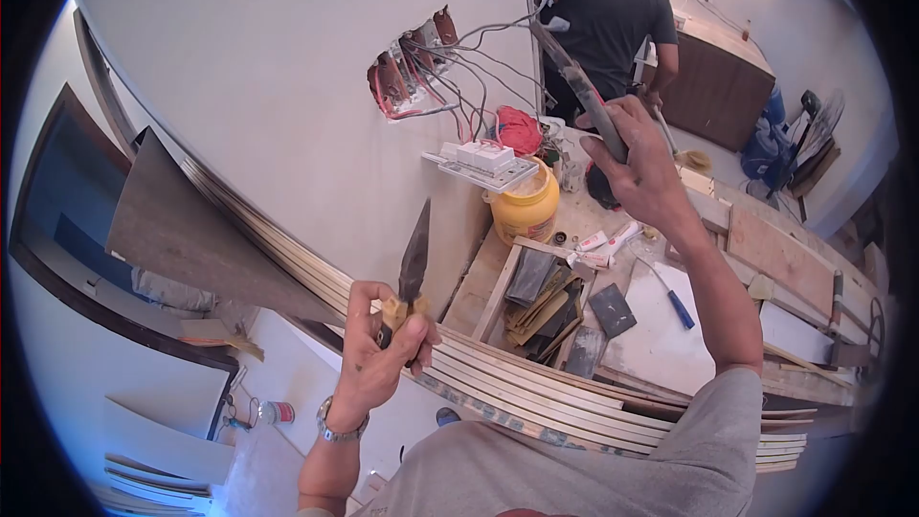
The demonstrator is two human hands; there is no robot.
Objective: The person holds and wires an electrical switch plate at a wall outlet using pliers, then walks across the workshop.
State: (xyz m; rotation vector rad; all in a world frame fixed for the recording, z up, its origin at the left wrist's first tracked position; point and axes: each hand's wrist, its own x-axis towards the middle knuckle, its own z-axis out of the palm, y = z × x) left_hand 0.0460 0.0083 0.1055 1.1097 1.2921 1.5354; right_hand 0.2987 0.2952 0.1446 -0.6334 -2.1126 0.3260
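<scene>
My left hand [388, 349] is closed round the yellow and black handle of a tool with a dark pointed blade [415, 254], which points up. Raised at the right, my right hand [637, 163] grips a long, narrow, dark flat tool [586, 94] slanting up and to the left. Between the hands, a white switch plate [481, 166] hangs on wires from a ragged wall opening [412, 62]. Just below the plate stands a yellow tub [526, 206].
A person [613, 10] in a dark shirt stands behind the bench. A wooden box [493, 311] holds sanding sheets. Nearby lie a blue-handled screwdriver [681, 311], tubes and boards [785, 249]. Stacked panels [536, 393] run along the bench's front.
</scene>
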